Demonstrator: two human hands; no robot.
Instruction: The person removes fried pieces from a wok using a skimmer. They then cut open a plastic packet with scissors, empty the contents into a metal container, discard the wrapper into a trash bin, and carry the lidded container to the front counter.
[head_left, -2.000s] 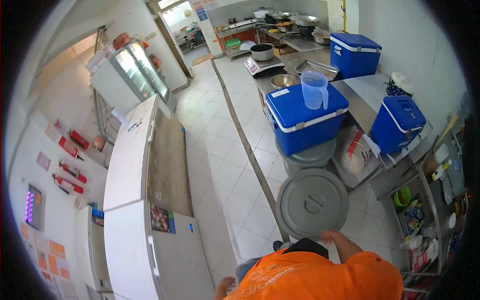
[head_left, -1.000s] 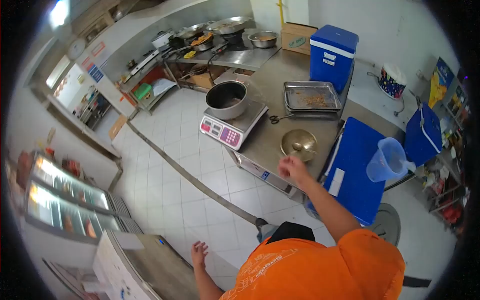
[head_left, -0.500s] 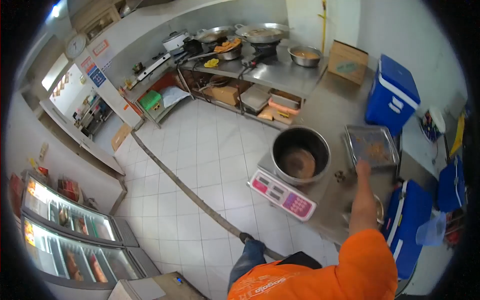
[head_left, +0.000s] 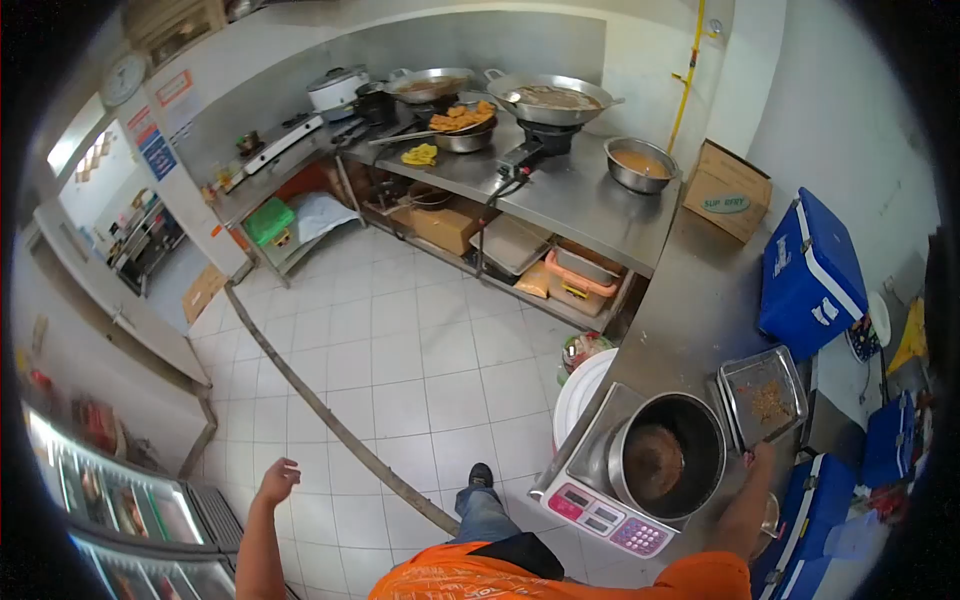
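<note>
My left hand (head_left: 279, 481) hangs over the tiled floor at the lower left, fingers loosely apart with nothing in them. My right hand (head_left: 759, 456) is at the near edge of a shallow metal tray (head_left: 735, 415) with brown crumbs in it; its fingers are too small and hidden to tell whether they grip the rim. Left of that arm, a deep metal pot (head_left: 705, 415) with a brown-stained bottom stands on a pink-and-white digital scale (head_left: 606, 518). A metal bowl (head_left: 770, 520) is partly hidden behind my right forearm.
Blue coolers (head_left: 812, 270) stand along the right side, beside a cardboard box (head_left: 727, 190). On the back counter (head_left: 580, 205) are a large wok (head_left: 548, 98), fried food (head_left: 462, 117) and a bowl of orange liquid (head_left: 640, 165). A display fridge (head_left: 130, 500) is at lower left.
My view has turned and tilted, so the counter, pot and tray sit lower and further right in view. My left hand has come into view. My right hand stays at the tray's near edge.
</note>
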